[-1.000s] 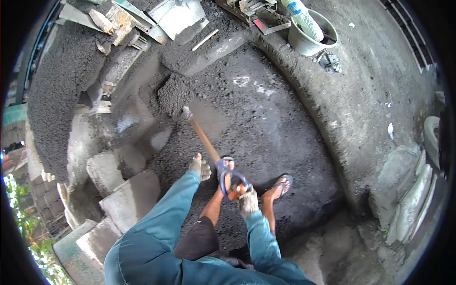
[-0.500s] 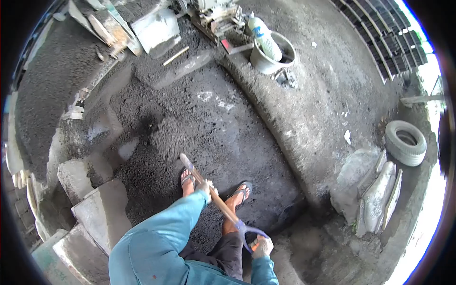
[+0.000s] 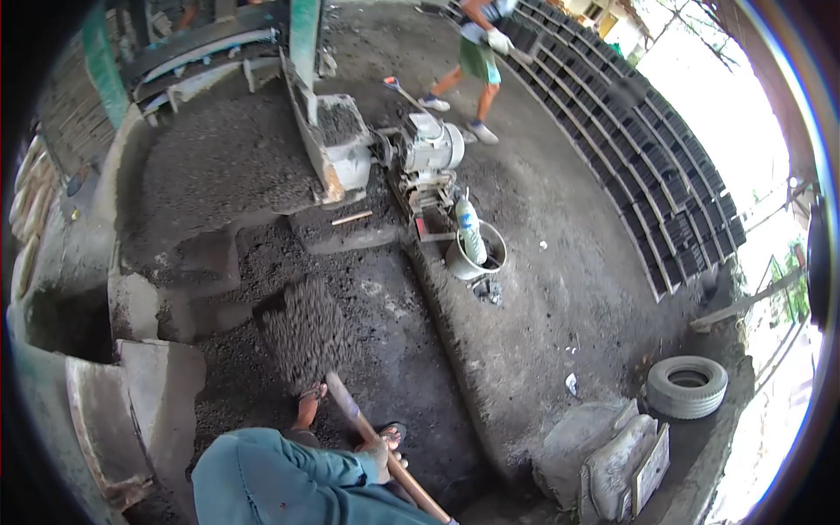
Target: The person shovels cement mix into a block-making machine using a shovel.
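My left hand (image 3: pixel 378 459) is closed around the wooden shaft of a shovel (image 3: pixel 411 486), low on the shaft near my feet. At the shovel's far end lies a heap of dark, gritty material (image 3: pixel 311 337), streaked by motion, which covers the blade. The shaft runs down to the bottom edge of the view, where its upper end is cut off. My right hand is out of sight. A sandalled foot (image 3: pixel 394 433) shows beside the shaft, and the other foot (image 3: pixel 312 394) is just below the heap.
Ahead stand a motor (image 3: pixel 433 144) and a bucket (image 3: pixel 490 262) with a plastic bottle (image 3: pixel 470 229) in it. A low ledge runs along my right. A tyre (image 3: pixel 687 387) and stiff sacks (image 3: pixel 617 464) lie farther right. Another person (image 3: pixel 481 61) walks near stacked dark racks (image 3: pixel 612 131).
My view has tilted up, bringing the motor, racks and another person into sight. The loaded shovel blade looks larger and closer. My right hand and the shovel's grip have left the view.
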`<state>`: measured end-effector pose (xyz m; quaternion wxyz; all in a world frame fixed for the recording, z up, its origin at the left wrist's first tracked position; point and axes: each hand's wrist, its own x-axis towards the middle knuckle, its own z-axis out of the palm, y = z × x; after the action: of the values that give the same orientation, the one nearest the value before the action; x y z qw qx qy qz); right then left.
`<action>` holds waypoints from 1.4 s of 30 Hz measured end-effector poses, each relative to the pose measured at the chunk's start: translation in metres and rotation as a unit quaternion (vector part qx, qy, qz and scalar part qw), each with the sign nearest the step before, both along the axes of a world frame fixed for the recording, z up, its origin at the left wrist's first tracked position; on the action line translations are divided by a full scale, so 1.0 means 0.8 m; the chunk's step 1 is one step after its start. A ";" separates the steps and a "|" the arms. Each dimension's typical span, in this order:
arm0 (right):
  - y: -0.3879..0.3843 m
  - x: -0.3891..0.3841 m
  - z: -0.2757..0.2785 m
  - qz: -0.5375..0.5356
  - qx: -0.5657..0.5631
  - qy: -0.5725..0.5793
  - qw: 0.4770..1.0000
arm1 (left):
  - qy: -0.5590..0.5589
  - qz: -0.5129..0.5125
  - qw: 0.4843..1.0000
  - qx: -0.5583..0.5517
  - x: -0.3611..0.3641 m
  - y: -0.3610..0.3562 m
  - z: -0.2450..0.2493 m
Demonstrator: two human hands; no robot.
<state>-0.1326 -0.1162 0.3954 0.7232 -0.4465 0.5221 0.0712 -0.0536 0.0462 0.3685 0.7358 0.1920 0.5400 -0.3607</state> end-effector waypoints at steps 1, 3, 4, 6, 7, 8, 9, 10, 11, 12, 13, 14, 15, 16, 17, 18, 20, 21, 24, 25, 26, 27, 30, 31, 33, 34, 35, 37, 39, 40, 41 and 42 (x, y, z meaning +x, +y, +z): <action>0.006 0.011 0.004 0.014 0.009 -0.025 1.000 | -0.054 -0.003 0.995 -0.085 0.008 0.009 -0.033; 0.002 0.020 0.024 0.039 0.020 -0.070 0.997 | -0.086 0.021 0.996 -0.017 0.070 0.045 0.087; -0.012 0.022 0.031 0.041 0.022 -0.105 0.993 | -0.143 0.041 0.988 -0.042 0.099 0.063 0.106; -0.056 0.020 0.049 0.048 0.030 -0.195 0.979 | -0.228 0.107 0.968 -0.013 0.168 0.103 0.223; -0.083 0.020 0.056 0.064 0.056 -0.289 0.953 | -0.310 0.115 0.941 -0.077 0.203 0.122 0.232; -0.100 0.025 0.068 0.085 0.082 -0.383 0.916 | -0.336 0.130 0.930 -0.074 0.242 0.138 0.259; -0.109 0.038 0.086 0.110 0.096 -0.465 0.873 | -0.379 0.106 0.915 -0.087 0.274 0.160 0.317; -0.062 0.081 0.154 0.053 -0.068 -0.451 0.888 | -0.379 0.131 0.909 -0.116 0.307 0.179 0.351; -0.015 0.123 0.223 -0.004 -0.235 -0.389 0.891 | -0.411 0.131 0.894 -0.116 0.331 0.198 0.386; 0.025 0.149 0.278 0.007 -0.265 -0.455 0.850 | -0.477 0.134 0.856 -0.148 0.355 0.221 0.401; 0.045 0.166 0.308 0.054 -0.370 -0.448 0.812 | -0.538 0.136 0.812 -0.180 0.375 0.238 0.412; 0.060 0.183 0.336 0.101 -0.471 -0.435 0.760 | -0.550 0.163 0.805 -0.153 0.392 0.259 0.422; 0.093 0.196 0.372 0.154 -0.559 -0.484 0.656 | -0.563 0.191 0.794 -0.126 0.403 0.283 0.428; 0.128 0.206 0.405 0.202 -0.634 -0.520 0.535 | -0.561 0.224 0.788 -0.118 0.409 0.309 0.420; 0.145 0.212 0.427 0.315 -0.690 -0.526 0.385 | -0.557 0.255 0.783 -0.108 0.415 0.339 0.403; 0.171 0.213 0.434 0.387 -0.739 -0.480 0.271 | -0.556 0.270 0.780 -0.100 0.416 0.365 0.383; 0.201 0.209 0.388 0.479 -0.686 -0.467 0.286 | -0.539 0.274 0.796 -0.027 0.412 0.405 0.354; 0.214 0.204 0.364 0.531 -0.679 -0.406 0.304 | -0.518 0.263 0.813 0.038 0.407 0.417 0.340; 0.189 0.192 0.249 0.611 -0.640 -0.336 0.323 | -0.504 0.261 0.822 0.055 0.386 0.412 0.290; 0.154 0.186 0.202 0.627 -0.635 -0.329 0.309 | -0.514 0.253 0.818 0.055 0.383 0.400 0.290; 0.119 0.181 0.166 0.642 -0.631 -0.322 0.294 | -0.505 0.231 0.831 0.021 0.362 0.380 0.293; 0.077 0.163 0.146 0.627 -0.545 -0.353 0.430 | -0.473 0.224 0.849 0.073 0.336 0.350 0.314; 0.010 0.100 0.149 0.363 -0.498 -0.174 0.768 | -0.441 0.237 0.866 0.016 0.303 0.290 0.294; -0.026 0.092 0.126 0.382 -0.539 -0.110 0.743 | -0.427 0.229 0.873 0.055 0.280 0.257 0.306; -0.082 0.077 0.084 0.293 -0.337 -0.086 0.891 | -0.414 0.224 0.882 -0.025 0.239 0.217 0.316; -0.144 0.051 0.042 0.271 -0.257 -0.060 0.926 | -0.410 0.238 0.880 -0.032 0.228 0.203 0.308; -0.189 0.036 0.015 0.247 -0.176 -0.033 0.952 | -0.412 0.244 0.877 -0.044 0.221 0.197 0.297; -0.145 0.041 0.148 0.103 0.055 -0.097 0.988 | -0.398 0.222 0.888 -0.054 0.219 0.200 0.294; -0.324 -0.016 0.032 0.207 0.152 -0.049 0.965 | -0.388 0.257 0.882 -0.071 0.234 0.220 0.280; -0.274 -0.001 0.076 0.160 0.084 -0.079 0.980 | -0.386 0.271 0.878 -0.079 0.250 0.237 0.274; -0.191 0.027 0.151 0.117 0.009 -0.109 0.987 | -0.398 0.278 0.871 -0.081 0.268 0.259 0.266; -0.108 0.056 0.225 0.080 -0.068 -0.134 0.985 | -0.410 0.282 0.863 -0.083 0.290 0.287 0.256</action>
<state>-0.0878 -0.2023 0.5755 0.7463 -0.5406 0.3869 0.0331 0.1785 0.2757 0.5735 0.9744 0.1001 0.1885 -0.0701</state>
